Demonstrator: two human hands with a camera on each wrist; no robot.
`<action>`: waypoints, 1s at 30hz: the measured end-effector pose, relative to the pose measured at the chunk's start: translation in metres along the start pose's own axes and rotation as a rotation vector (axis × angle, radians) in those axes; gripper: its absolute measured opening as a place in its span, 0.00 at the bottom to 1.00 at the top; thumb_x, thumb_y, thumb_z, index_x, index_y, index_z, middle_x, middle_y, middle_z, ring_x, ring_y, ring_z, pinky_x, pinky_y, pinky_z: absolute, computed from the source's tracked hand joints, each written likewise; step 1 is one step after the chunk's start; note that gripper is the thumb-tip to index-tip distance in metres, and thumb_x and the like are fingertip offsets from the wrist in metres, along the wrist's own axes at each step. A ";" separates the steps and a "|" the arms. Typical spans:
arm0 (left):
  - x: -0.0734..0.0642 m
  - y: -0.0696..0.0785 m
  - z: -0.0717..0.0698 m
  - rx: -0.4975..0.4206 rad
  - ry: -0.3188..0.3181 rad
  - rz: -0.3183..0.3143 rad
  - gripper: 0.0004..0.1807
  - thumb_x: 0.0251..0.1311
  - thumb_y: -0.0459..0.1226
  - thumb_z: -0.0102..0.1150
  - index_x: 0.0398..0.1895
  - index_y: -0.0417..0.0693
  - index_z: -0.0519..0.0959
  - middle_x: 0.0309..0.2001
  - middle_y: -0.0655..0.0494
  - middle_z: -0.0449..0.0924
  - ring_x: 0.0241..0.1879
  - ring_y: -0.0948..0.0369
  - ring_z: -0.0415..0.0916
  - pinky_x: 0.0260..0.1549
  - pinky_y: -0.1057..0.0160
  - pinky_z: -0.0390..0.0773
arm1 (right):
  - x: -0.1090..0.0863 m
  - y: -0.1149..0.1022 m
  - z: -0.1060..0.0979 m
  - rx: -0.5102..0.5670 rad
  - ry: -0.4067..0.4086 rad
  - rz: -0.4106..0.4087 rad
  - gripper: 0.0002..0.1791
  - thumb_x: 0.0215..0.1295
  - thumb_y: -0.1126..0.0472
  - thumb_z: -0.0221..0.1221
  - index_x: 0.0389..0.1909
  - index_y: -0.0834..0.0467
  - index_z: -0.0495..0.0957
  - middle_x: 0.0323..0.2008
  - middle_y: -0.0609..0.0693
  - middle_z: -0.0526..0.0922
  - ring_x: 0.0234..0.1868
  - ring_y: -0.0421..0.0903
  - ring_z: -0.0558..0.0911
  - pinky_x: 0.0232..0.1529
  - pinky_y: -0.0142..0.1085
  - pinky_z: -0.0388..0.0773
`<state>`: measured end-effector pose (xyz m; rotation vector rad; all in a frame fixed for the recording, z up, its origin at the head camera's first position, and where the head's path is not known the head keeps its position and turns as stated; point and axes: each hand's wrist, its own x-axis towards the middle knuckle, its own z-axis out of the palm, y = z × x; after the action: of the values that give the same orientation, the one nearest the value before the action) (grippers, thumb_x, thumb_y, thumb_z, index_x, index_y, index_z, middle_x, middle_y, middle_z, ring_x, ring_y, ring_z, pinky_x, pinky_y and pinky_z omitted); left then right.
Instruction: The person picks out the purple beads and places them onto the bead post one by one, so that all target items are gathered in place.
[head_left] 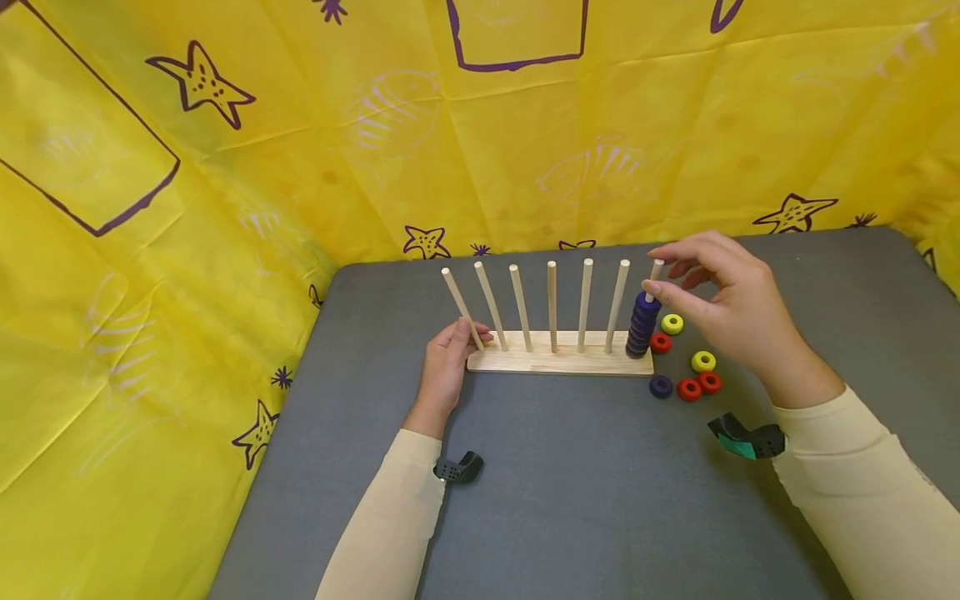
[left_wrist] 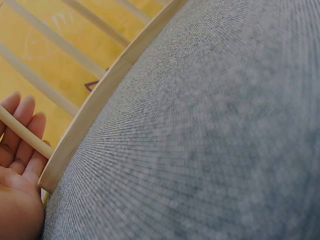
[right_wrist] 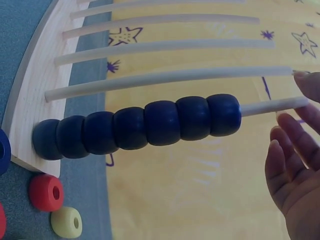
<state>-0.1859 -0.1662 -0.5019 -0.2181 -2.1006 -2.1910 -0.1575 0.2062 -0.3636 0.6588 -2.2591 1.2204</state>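
A pale wooden rack [head_left: 562,360] with a row of upright pegs stands on the table. Several dark blue rings [right_wrist: 162,122] are stacked on its rightmost peg [right_wrist: 272,106], whose bare tip sticks out above them. My right hand [head_left: 731,296] is at that tip, thumb and fingers spread around it, no ring between them. At the other end, my left hand [head_left: 447,358] is beside the leftmost peg [left_wrist: 25,132]. Its fingers [left_wrist: 22,112] extend loosely behind this peg, close to the base; the left wrist view does not show the thumb.
Loose rings lie right of the rack: a blue ring [head_left: 661,386], red rings [head_left: 689,389] and yellow rings [head_left: 703,361]. The grey table [head_left: 555,483] meets a yellow patterned cloth [head_left: 495,158] at the back and left. Each sleeve carries a black wrist device.
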 end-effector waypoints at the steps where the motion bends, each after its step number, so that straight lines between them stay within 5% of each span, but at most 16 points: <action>1: 0.000 0.000 0.000 -0.003 0.000 -0.001 0.27 0.88 0.46 0.49 0.51 0.25 0.83 0.48 0.37 0.86 0.53 0.47 0.85 0.59 0.52 0.80 | 0.000 0.000 0.000 0.003 0.001 -0.002 0.25 0.55 0.81 0.77 0.54 0.65 0.87 0.45 0.51 0.85 0.44 0.42 0.79 0.47 0.23 0.77; 13: 0.000 0.001 0.001 -0.002 0.003 -0.004 0.27 0.88 0.45 0.48 0.51 0.25 0.83 0.47 0.37 0.87 0.52 0.45 0.85 0.59 0.52 0.80 | -0.005 0.000 -0.004 0.027 0.016 -0.005 0.25 0.56 0.83 0.75 0.54 0.66 0.87 0.46 0.54 0.85 0.45 0.41 0.80 0.47 0.24 0.77; 23: 0.000 0.001 0.000 0.008 -0.001 -0.003 0.27 0.88 0.46 0.48 0.51 0.26 0.83 0.47 0.41 0.87 0.53 0.47 0.85 0.60 0.51 0.80 | -0.011 -0.003 -0.008 0.042 0.006 0.031 0.23 0.59 0.82 0.74 0.55 0.65 0.87 0.48 0.45 0.84 0.45 0.40 0.80 0.47 0.25 0.77; 30: 0.000 0.000 0.000 0.011 -0.001 0.001 0.27 0.88 0.45 0.48 0.51 0.25 0.83 0.47 0.42 0.87 0.52 0.46 0.85 0.60 0.50 0.80 | -0.020 0.004 -0.012 0.231 0.011 0.063 0.12 0.80 0.75 0.58 0.57 0.71 0.84 0.50 0.53 0.85 0.47 0.45 0.82 0.49 0.27 0.78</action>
<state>-0.1857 -0.1662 -0.5015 -0.2192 -2.1118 -2.1786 -0.1422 0.2217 -0.3726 0.6670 -2.1634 1.5276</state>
